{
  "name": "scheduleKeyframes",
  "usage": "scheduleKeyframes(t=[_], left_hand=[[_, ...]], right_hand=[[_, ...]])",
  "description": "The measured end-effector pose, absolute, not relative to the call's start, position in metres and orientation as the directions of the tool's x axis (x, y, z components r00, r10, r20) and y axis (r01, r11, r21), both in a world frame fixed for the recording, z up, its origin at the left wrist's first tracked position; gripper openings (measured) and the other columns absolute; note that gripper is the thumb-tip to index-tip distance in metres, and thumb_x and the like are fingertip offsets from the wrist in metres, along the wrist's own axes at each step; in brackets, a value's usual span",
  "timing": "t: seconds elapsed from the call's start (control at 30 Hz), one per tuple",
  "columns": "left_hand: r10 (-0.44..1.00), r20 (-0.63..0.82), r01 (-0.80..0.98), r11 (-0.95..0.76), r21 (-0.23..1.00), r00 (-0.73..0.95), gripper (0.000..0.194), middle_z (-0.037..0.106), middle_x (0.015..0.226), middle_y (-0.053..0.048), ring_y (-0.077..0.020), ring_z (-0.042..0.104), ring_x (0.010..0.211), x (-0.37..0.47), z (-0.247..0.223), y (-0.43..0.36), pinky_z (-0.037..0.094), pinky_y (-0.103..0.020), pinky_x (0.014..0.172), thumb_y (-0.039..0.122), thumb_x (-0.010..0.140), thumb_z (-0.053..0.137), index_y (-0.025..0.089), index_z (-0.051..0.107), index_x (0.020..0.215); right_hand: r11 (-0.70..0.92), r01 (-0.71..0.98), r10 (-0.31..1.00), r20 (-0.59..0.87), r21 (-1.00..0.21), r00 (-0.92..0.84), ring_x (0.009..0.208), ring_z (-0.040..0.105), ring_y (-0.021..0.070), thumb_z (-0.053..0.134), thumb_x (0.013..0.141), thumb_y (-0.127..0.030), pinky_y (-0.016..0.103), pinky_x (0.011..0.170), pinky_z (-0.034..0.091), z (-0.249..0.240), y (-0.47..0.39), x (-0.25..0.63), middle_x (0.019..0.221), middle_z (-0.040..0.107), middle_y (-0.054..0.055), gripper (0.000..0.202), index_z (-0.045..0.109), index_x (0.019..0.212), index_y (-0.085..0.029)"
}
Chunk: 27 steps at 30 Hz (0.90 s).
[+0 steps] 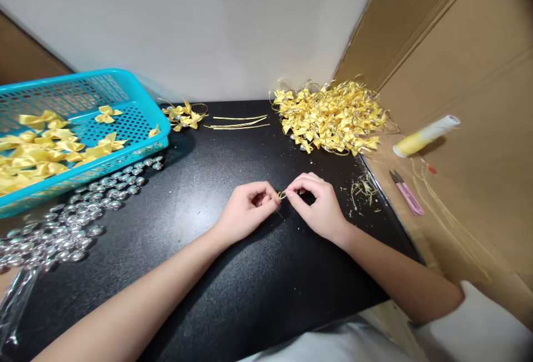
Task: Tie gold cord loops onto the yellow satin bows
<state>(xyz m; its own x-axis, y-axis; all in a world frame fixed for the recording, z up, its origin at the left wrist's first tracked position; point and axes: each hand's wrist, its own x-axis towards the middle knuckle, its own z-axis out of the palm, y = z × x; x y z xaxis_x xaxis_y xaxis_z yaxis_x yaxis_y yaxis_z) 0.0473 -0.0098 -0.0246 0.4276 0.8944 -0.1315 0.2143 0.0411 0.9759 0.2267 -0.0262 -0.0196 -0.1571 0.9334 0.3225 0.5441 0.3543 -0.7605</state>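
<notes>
Both our forearms reach in over the black table [233,156], converging between its centre and right edge. Left hand [250,212]: back turned up, wrist nearly straight, fingers curled inward, thumb and index fingertips pinched on a small loop of gold cord [282,195]. Right hand [318,206]: angled in from the table's near right corner, thumb and index closed at the cord's other side, remaining fingers bent behind. Our fingertips are close together, the cord between them; a thin end shows below the left ones. Whether anything else sits in the grasp, we cannot tell.

Around us: a turquoise basket [144,101] of yellow bows [37,154] at the far left corner, silver beads [83,212] massed along its near side. By the far edge, a small cluster of bows with cords [183,116], then cut gold strands [237,123] laid roughly parallel. Far right corner: a large heap of corded bows [333,115]. Trimmings [364,189] lie near the right edge; pink-handled snips [410,196] rest just beyond it.
</notes>
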Motion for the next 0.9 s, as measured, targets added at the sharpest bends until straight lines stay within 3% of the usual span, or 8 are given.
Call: scheduleKeyframes(t=[0.3,0.4,0.5,0.6,0.73,0.9], left_hand=[[0.909,-0.147,0.192,0.075,0.978,0.389,0.019,0.056,0.064,0.001,-0.0120,0.048,0.061,0.0488,-0.0237,-0.0086,0.039,-0.025,0.061,0.033,0.079,0.061,0.016,0.061,0.072],[0.908,-0.102,0.218,0.012,0.976,0.407,0.016,0.058,0.069,0.000,-0.0134,0.050,0.065,0.0474,-0.0222,-0.0080,0.040,-0.026,0.064,0.030,0.078,0.060,0.016,0.064,0.075],[0.910,-0.046,0.235,-0.057,0.970,0.412,0.019,0.063,0.081,-0.002,-0.0139,0.051,0.069,0.0447,-0.0197,-0.0065,0.041,-0.025,0.065,0.021,0.073,0.056,0.016,0.068,0.086],[0.897,-0.101,0.186,0.022,0.982,0.429,0.030,0.066,0.084,-0.002,-0.0138,0.052,0.067,0.0426,-0.0173,-0.0047,0.042,-0.026,0.066,0.022,0.075,0.049,0.016,0.068,0.098],[0.843,-0.169,0.205,0.072,0.976,0.510,0.024,0.064,0.073,-0.002,-0.0134,0.053,0.065,0.0426,-0.0183,-0.0035,0.042,-0.025,0.064,0.036,0.081,0.059,0.014,0.068,0.084],[0.847,-0.191,0.244,0.075,0.967,0.496,0.027,0.055,0.062,0.002,-0.0093,0.044,0.055,0.0435,-0.0197,-0.0038,0.035,-0.022,0.055,0.039,0.082,0.061,0.014,0.062,0.072]], right_hand=[[0.361,0.535,0.930,0.332,-0.764,-0.154,0.068,0.053,0.0166,0.058,0.083,-0.015,0.032,0.067,0.041,-0.0201,-0.0269,0.2265,0.068,0.061,0.001,0.015,0.058,0.070,-0.021],[0.343,0.510,0.939,0.309,-0.789,-0.154,0.068,0.052,0.0164,0.057,0.083,-0.015,0.032,0.067,0.042,-0.0200,-0.0261,0.2279,0.069,0.059,0.001,0.014,0.056,0.069,-0.021],[0.343,0.482,0.939,0.286,-0.807,-0.190,0.068,0.052,0.0161,0.056,0.083,-0.015,0.032,0.068,0.043,-0.0185,-0.0255,0.2292,0.071,0.060,0.001,0.014,0.055,0.070,-0.021],[0.359,0.459,0.931,0.279,-0.813,-0.234,0.071,0.054,0.0166,0.054,0.082,-0.014,0.033,0.070,0.043,-0.0165,-0.0253,0.2296,0.073,0.061,0.001,0.014,0.053,0.070,-0.021],[0.389,0.465,0.915,0.277,-0.795,-0.293,0.073,0.055,0.0172,0.055,0.082,-0.015,0.033,0.072,0.042,-0.0156,-0.0248,0.2302,0.073,0.061,0.001,0.014,0.052,0.069,-0.021],[0.410,0.551,0.907,0.262,-0.727,-0.329,0.075,0.055,0.0171,0.054,0.080,-0.013,0.034,0.075,0.039,-0.0167,-0.0224,0.2339,0.073,0.060,0.000,0.014,0.052,0.069,-0.021]])
